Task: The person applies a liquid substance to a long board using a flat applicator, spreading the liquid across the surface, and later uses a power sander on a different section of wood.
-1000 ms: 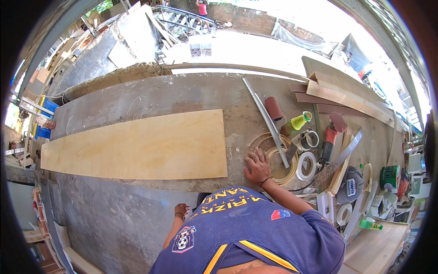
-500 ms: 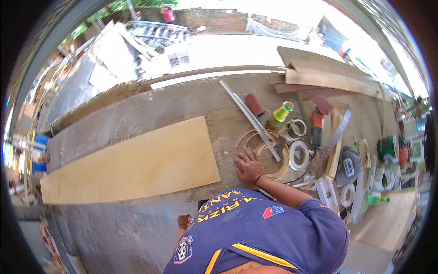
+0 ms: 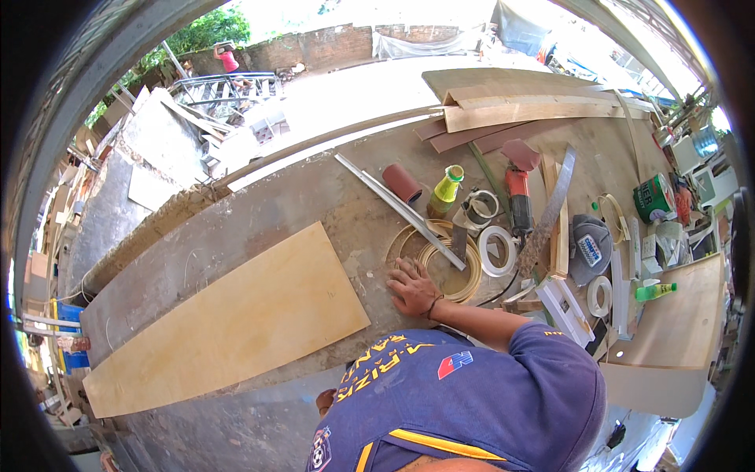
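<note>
My right hand [image 3: 413,289] lies flat on the brown workbench, fingers stretched and holding nothing. Just beyond its fingertips is a coil of thin cream edging strip [image 3: 469,271], with a metal bar [image 3: 401,211] lying across it. Left of that hand is a long pale plywood board [image 3: 236,315] on the bench. My left hand [image 3: 325,401] shows only in part beside my shirt, low in the picture; its fingers are hidden. Close to the coil are a roll of white tape [image 3: 497,251], a green-yellow bottle [image 3: 446,193] and a reddish-brown sandpaper roll [image 3: 402,182].
Right of the bottle lie an angle grinder [image 3: 519,200], a handsaw [image 3: 554,200], a grey cap [image 3: 590,248] and a green can [image 3: 654,198]. Wooden boards [image 3: 543,110] are stacked at the far right. A person in red [image 3: 228,60] is in the far background.
The view has tilted, so bench items sit further left and the plywood's left end lower. My right hand stays flat on the bench; my left is now mostly hidden by my shirt.
</note>
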The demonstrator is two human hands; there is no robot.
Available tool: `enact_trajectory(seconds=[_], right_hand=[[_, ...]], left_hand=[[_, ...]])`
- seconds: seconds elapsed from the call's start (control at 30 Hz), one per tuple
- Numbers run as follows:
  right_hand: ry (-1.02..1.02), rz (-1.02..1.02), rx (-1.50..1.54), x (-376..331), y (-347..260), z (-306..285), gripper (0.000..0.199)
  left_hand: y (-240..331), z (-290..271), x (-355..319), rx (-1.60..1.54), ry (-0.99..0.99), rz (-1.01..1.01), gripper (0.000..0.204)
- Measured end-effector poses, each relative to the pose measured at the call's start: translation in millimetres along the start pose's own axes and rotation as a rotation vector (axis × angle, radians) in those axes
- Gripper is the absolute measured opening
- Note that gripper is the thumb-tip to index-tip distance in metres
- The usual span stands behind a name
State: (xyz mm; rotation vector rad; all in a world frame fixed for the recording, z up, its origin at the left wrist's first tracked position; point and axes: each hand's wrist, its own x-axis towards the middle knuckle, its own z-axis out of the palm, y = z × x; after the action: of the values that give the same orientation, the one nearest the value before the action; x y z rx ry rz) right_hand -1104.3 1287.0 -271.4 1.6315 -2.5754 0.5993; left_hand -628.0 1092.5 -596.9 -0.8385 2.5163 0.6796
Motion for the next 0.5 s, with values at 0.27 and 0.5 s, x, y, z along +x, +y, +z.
enact_trajectory(seconds=[0.27, 0.5], right_hand=[[0.031, 0.002, 0.004, 0, 0, -3, 0.031], [0.046, 0.001, 0.003, 0, 1, -6, 0.030]], left_hand=[[14, -16, -5, -0.045, -0.130, -0.139, 0.024], [12, -19, 0, -0.054, -0.126, -0.125, 0.023]])
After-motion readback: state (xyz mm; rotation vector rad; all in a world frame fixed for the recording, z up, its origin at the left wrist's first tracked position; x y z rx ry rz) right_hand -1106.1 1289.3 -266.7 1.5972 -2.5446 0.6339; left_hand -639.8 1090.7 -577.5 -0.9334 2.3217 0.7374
